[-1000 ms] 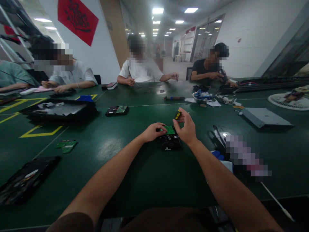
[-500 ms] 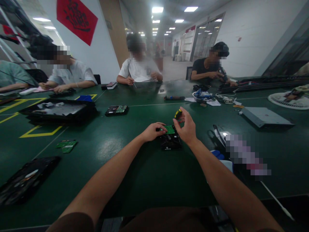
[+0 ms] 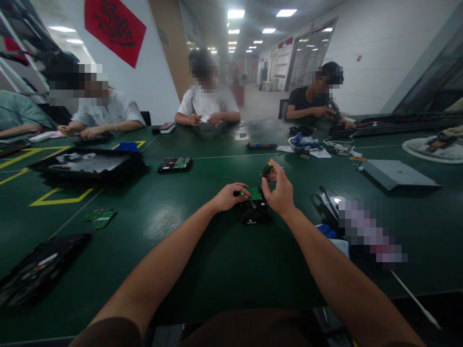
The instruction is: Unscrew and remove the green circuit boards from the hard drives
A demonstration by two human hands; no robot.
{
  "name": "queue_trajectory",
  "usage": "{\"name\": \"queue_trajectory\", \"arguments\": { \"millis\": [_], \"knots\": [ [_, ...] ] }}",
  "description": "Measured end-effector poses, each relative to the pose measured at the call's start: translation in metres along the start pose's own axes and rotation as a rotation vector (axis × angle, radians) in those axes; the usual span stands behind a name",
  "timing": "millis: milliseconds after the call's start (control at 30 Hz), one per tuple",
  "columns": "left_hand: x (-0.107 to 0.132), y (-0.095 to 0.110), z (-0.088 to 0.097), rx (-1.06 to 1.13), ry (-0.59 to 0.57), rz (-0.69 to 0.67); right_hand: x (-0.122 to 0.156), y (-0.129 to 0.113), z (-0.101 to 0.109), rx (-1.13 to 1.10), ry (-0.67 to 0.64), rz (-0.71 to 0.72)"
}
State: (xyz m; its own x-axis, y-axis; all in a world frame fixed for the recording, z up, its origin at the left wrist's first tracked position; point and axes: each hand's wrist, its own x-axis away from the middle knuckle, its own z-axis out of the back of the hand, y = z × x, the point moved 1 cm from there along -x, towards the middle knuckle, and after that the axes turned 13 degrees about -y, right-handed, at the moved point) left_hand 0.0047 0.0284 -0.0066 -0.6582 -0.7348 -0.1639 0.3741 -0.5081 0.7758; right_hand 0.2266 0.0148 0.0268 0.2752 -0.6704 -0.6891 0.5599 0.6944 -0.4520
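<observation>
A black hard drive (image 3: 255,213) with a small green circuit board (image 3: 255,193) on top lies on the green table (image 3: 202,250) in front of me. My left hand (image 3: 230,196) rests curled on the drive's left edge and steadies it. My right hand (image 3: 279,190) pinches the black and yellow handle of a screwdriver (image 3: 267,169) that stands upright over the board. The screwdriver's tip is hidden behind my fingers.
Another hard drive (image 3: 175,165) lies further out. A black open tray (image 3: 85,165) and loose green boards (image 3: 100,218) sit at the left, a black device (image 3: 39,267) near left. A grey flat box (image 3: 396,174) and tools lie at the right. Several people work across the table.
My right hand's fingers have closed in around the screwdriver handle, which has turned slightly. The left hand and the drive have stayed put. The person opposite has drawn their arms in.
</observation>
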Motion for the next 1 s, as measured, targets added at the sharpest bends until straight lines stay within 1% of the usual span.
{"name": "queue_trajectory", "arguments": {
  "millis": [533, 700, 900, 1000],
  "knots": [
    [0.0000, -0.0014, 0.0002, -0.013, -0.009, -0.021, -0.0006, -0.0032, 0.0036, 0.032, -0.008, 0.019],
    [0.0002, 0.0003, 0.0004, -0.019, -0.004, -0.012, -0.0012, -0.0022, 0.0031, -0.001, -0.028, 0.037],
    [0.0000, 0.0006, 0.0007, -0.030, -0.015, -0.007, -0.0010, -0.0025, 0.0019, 0.025, -0.028, 0.026],
    [0.0000, 0.0002, 0.0009, -0.025, -0.012, -0.005, -0.0006, -0.0017, 0.0009, -0.010, -0.044, 0.021]
  ]
}}
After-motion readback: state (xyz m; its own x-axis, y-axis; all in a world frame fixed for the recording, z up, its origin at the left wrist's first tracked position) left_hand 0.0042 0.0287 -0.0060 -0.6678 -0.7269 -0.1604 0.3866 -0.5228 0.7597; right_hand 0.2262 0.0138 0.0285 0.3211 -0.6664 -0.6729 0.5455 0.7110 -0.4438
